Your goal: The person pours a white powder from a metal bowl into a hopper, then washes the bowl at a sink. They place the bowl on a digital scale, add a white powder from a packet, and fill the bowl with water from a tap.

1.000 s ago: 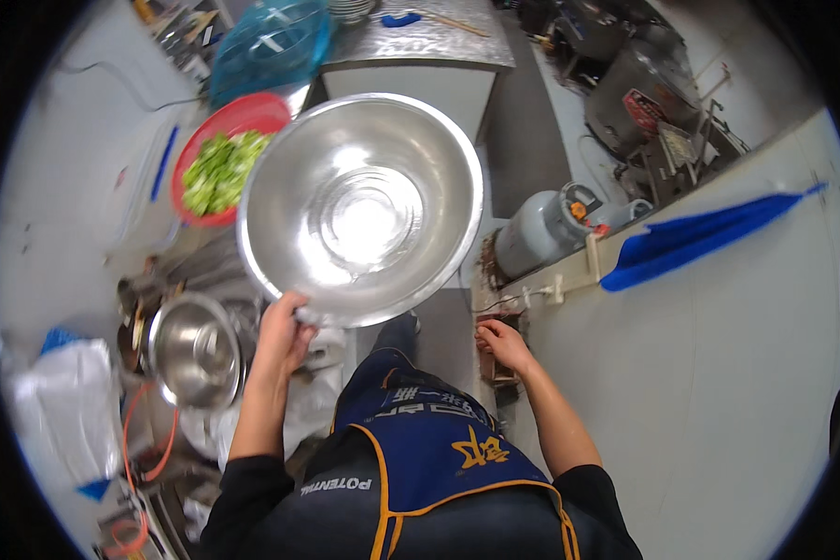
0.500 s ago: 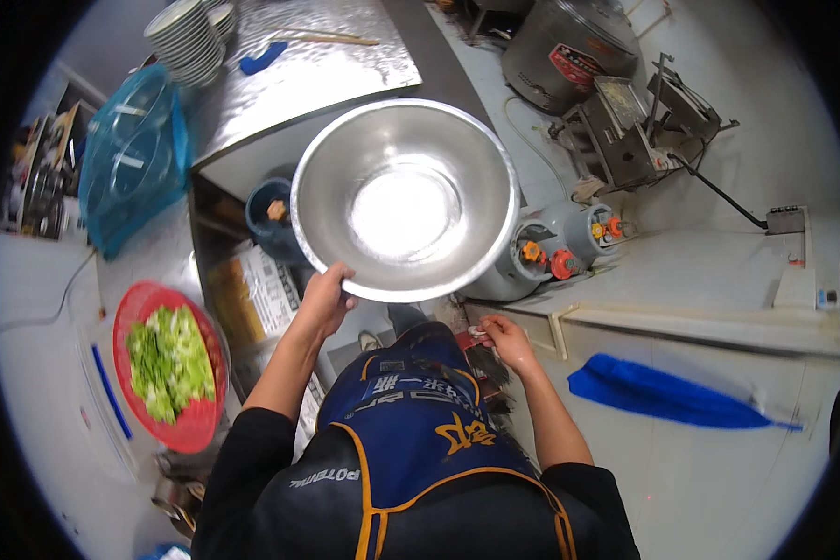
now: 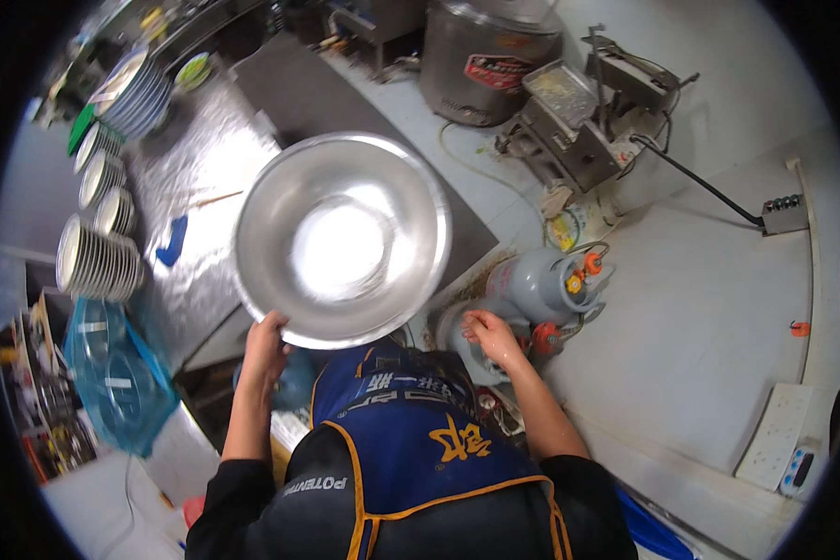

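A large, shiny steel bowl hangs in front of me, its inside turned up and bare. My left hand is closed on its near left rim. The bowl's far side overlaps the edge of the metal worktop. To the right of the bowl, apart from it, is my right hand. Its fingers are loosely bent and somewhat apart, and I see nothing in them. Grey gas cylinders with orange and red valve parts stand just behind and beside that hand.
Stacked bowls and plates line the worktop's left side, near a blue object. A blue translucent bag lies below them. A big steel pot and a metal machine stand far right. A power strip is at right.
My view has turned left and forward, showing more of the worktop. The bowl, still in my left hand, now appears lower and further left. The red basket of greens has nearly left the view.
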The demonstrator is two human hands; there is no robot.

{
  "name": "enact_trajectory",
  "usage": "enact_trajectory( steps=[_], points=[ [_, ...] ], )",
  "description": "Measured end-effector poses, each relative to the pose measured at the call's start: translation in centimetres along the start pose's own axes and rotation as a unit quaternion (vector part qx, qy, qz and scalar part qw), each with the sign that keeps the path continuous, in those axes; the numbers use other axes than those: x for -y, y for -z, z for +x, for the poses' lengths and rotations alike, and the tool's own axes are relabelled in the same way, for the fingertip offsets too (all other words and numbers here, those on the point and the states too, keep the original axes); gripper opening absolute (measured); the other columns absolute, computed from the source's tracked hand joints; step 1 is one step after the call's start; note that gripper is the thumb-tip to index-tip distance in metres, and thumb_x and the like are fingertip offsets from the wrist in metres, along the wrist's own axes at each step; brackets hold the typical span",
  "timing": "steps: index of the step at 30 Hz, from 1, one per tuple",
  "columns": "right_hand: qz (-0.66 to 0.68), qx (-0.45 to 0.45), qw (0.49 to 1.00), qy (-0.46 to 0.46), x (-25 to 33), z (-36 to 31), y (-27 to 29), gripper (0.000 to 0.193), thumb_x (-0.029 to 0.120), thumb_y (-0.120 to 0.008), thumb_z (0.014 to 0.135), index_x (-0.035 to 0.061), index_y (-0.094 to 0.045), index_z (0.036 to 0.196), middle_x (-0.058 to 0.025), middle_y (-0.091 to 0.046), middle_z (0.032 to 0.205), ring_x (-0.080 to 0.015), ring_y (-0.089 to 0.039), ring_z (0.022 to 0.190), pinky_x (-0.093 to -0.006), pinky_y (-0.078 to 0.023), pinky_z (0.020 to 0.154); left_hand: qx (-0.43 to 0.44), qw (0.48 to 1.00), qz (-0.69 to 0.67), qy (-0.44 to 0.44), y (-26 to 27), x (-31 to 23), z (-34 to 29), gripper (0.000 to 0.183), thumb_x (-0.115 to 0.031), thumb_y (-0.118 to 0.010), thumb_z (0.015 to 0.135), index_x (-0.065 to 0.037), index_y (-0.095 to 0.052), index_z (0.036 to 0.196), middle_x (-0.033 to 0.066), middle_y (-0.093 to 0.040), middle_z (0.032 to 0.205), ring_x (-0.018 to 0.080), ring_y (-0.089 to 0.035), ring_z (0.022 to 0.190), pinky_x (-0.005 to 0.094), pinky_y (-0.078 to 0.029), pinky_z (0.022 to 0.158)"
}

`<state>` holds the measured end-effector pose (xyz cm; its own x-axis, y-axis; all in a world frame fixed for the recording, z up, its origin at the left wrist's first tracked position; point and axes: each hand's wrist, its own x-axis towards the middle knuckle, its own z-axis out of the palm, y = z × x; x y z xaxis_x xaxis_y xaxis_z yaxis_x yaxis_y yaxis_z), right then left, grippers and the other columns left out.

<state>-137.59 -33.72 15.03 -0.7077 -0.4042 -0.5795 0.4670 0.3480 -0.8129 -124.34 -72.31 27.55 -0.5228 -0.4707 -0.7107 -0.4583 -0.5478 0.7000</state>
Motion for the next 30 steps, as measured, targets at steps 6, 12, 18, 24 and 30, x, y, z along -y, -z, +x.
enact_trajectory(
  steps=[6, 12, 18, 24, 30],
  points=[
    [0.013, -0.057, 0.998, 0.007, 6.2, 10.7, 5.3, 0.029, 0.023, -0.052, 0.095, 0.0006, -0.058, 0.112, -0.0075, -0.065, 0.096, -0.0133, -0.063, 0.081, -0.0261, -0.051, 0.071, -0.033, 0.994, -0.071, -0.069, -4.4, -9.4, 12.4, 0.013, -0.010, -0.052, 0.079, -0.002, -0.052, 0.090, 0.0027, -0.051, 0.080, 0.0121, -0.047, 0.060, 0.0246, -0.031, 0.044],
    [-0.005, -0.065, 0.998, 0.004, 15.0, 24.9, 10.6, 0.030, 0.025, -0.053, 0.095, 0.0013, -0.057, 0.113, -0.0070, -0.064, 0.096, -0.0126, -0.062, 0.081, -0.0261, -0.050, 0.072, 0.019, 0.990, -0.119, -0.075, -13.6, -18.7, 27.2, 0.010, -0.011, -0.051, 0.081, -0.006, -0.053, 0.089, 0.0005, -0.053, 0.082, 0.0084, -0.047, 0.059, 0.0196, -0.030, 0.041],
    [-0.101, -0.086, 0.991, 0.037, 30.7, 39.2, 19.8, 0.031, 0.024, -0.054, 0.095, 0.0017, -0.056, 0.116, -0.0049, -0.062, 0.092, -0.0124, -0.060, 0.081, -0.0279, -0.050, 0.073, 0.112, 0.985, -0.129, -0.014, -27.9, -31.6, 37.8, 0.012, -0.014, -0.047, 0.082, -0.005, -0.050, 0.089, 0.0051, -0.055, 0.076, 0.0124, -0.048, 0.052, 0.0197, -0.031, 0.038],
    [-0.182, -0.209, 0.941, 0.197, 55.6, 49.1, 31.7, 0.029, 0.027, -0.051, 0.095, 0.0014, -0.058, 0.108, -0.0042, -0.063, 0.088, -0.0131, -0.060, 0.080, -0.0288, -0.049, 0.074, 0.160, 0.985, -0.051, -0.025, -40.2, -43.4, 45.9, 0.010, -0.015, -0.049, 0.084, -0.006, -0.050, 0.080, 0.0044, -0.049, 0.070, 0.0164, -0.047, 0.053, 0.0268, -0.033, 0.043],
    [0.168, -0.178, 0.937, 0.248, 72.9, 60.3, 44.8, 0.043, 0.037, -0.043, 0.098, -0.0012, -0.058, 0.110, -0.0122, -0.064, 0.097, -0.0203, -0.063, 0.084, -0.0312, -0.051, 0.077, 0.214, 0.977, -0.013, -0.019, -54.9, -50.3, 53.6, 0.010, -0.016, -0.049, 0.083, -0.006, -0.052, 0.084, 0.0040, -0.053, 0.071, 0.0158, -0.050, 0.056, 0.0257, -0.036, 0.042]
  ],
)
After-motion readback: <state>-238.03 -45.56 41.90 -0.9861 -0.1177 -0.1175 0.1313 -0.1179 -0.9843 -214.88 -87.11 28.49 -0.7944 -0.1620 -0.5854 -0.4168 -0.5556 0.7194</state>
